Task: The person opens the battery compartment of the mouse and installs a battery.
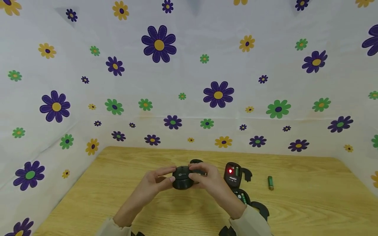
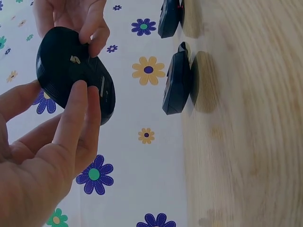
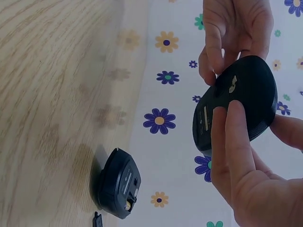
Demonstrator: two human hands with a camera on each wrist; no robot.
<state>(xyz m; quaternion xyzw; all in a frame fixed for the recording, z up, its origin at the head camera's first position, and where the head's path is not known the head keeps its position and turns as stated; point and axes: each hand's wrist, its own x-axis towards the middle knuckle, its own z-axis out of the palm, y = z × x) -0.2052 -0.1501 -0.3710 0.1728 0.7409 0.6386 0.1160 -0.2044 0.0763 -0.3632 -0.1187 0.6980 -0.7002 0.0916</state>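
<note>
A black computer mouse (image 1: 182,179) is raised above the table between both hands. My left hand (image 1: 153,182) pinches its left side with thumb and fingers, and my right hand (image 1: 210,178) grips the right side. The left wrist view shows the underside of this mouse (image 2: 61,59), with a label and fingertips against it. Another dark mouse (image 1: 196,161) lies behind my right hand, partly hidden by it. Right of that hand, a mouse (image 1: 229,180) lies underside up, its red light on and a green battery (image 1: 237,171) in its bay.
A further overturned mouse (image 1: 243,194) with a battery inside lies nearer, partly covered by the right forearm. Curved black covers (image 1: 247,174) lie beside these mice. One loose green battery (image 1: 270,183) is farther right on the wooden table (image 1: 313,196). Flower-patterned cloth (image 1: 189,75) hangs behind.
</note>
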